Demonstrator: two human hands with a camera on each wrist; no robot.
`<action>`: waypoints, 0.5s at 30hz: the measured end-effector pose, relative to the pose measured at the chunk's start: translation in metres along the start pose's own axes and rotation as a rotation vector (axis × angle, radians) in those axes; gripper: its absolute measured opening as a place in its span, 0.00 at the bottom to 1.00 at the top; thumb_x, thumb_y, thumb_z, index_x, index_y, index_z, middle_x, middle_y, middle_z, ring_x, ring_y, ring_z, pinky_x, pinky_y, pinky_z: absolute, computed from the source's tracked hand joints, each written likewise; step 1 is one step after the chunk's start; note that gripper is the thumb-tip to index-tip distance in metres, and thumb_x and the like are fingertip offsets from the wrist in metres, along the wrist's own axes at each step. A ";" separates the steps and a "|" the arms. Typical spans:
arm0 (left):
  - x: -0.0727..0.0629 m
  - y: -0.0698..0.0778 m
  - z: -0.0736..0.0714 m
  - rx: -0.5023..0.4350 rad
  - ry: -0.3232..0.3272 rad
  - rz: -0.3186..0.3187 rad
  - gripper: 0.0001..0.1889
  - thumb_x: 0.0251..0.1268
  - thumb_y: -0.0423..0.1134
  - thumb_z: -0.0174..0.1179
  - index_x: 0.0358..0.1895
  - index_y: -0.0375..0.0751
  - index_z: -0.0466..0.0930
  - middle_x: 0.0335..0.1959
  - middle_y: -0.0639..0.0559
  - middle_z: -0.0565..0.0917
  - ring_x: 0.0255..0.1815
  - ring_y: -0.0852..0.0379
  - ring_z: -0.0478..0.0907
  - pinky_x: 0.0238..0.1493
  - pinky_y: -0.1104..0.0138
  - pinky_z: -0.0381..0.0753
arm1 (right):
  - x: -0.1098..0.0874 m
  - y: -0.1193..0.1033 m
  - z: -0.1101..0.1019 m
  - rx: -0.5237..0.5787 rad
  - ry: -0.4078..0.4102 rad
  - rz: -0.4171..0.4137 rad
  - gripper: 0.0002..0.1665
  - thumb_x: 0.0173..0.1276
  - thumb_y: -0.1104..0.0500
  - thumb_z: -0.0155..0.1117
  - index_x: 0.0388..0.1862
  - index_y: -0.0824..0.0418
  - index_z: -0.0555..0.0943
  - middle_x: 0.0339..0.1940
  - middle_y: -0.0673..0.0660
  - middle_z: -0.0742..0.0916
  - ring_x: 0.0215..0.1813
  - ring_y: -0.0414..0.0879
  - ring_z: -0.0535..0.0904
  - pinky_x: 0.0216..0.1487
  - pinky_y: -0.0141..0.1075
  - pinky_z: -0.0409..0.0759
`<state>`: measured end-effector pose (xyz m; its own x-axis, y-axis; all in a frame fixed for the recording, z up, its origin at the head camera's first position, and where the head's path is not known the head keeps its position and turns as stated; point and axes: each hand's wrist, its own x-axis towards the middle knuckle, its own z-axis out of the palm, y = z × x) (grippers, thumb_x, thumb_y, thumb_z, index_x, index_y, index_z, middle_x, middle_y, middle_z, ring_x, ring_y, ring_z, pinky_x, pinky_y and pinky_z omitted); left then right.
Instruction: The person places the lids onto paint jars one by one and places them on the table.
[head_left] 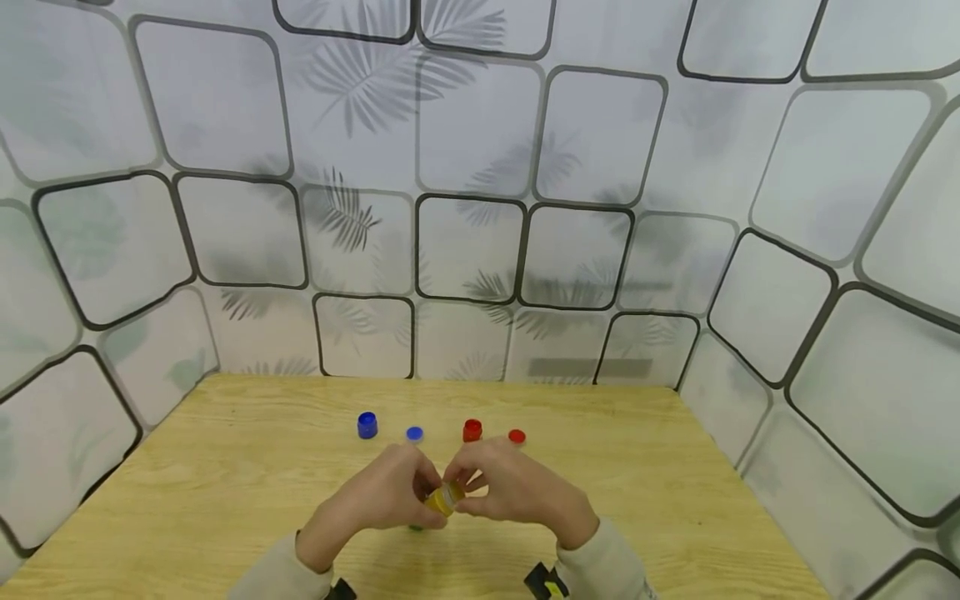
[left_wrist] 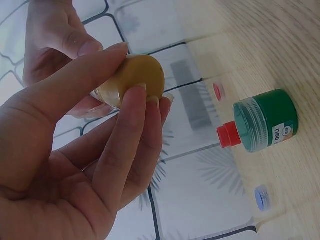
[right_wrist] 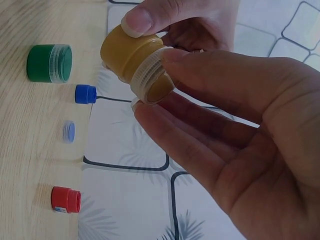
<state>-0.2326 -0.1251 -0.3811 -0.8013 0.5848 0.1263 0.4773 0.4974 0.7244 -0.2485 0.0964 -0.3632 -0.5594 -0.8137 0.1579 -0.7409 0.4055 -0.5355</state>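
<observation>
Above the table, my left hand grips the body of a small yellow paint jar. The thumb and fingers of my right hand pinch the jar's clear ridged lid, which sits on its mouth. The jar is tilted, with the lid toward my right hand. Its rounded yellow base faces the camera in the left wrist view. Below the hands stands a green paint jar with its clear lid on; in the head view my left hand covers most of it.
Farther back on the wooden table stand an uncapped blue jar and an uncapped red jar. A blue lid lies right of the blue jar, and a red lid right of the red one. Patterned sheeting rises behind the table.
</observation>
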 end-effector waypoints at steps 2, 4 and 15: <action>0.000 0.000 0.000 -0.005 -0.001 0.001 0.09 0.48 0.34 0.81 0.34 0.39 0.92 0.27 0.54 0.90 0.25 0.68 0.83 0.29 0.74 0.83 | 0.000 0.001 0.000 -0.009 0.001 -0.009 0.11 0.67 0.66 0.73 0.48 0.61 0.86 0.45 0.54 0.90 0.47 0.37 0.87 0.47 0.25 0.85; 0.000 0.001 0.000 -0.009 -0.002 0.001 0.09 0.48 0.34 0.81 0.34 0.39 0.92 0.27 0.54 0.90 0.25 0.68 0.83 0.29 0.74 0.83 | 0.000 0.001 0.000 -0.012 0.001 -0.017 0.11 0.67 0.66 0.73 0.48 0.61 0.86 0.45 0.54 0.90 0.47 0.37 0.87 0.47 0.25 0.85; 0.001 0.001 0.001 -0.019 -0.013 0.003 0.09 0.49 0.34 0.80 0.33 0.40 0.91 0.27 0.54 0.90 0.25 0.68 0.83 0.29 0.74 0.82 | 0.000 0.001 0.001 -0.013 -0.013 -0.021 0.12 0.67 0.66 0.72 0.49 0.62 0.87 0.46 0.54 0.90 0.48 0.36 0.86 0.47 0.25 0.85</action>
<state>-0.2325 -0.1240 -0.3808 -0.7949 0.5948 0.1200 0.4729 0.4833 0.7367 -0.2493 0.0962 -0.3648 -0.5391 -0.8272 0.1583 -0.7571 0.3936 -0.5214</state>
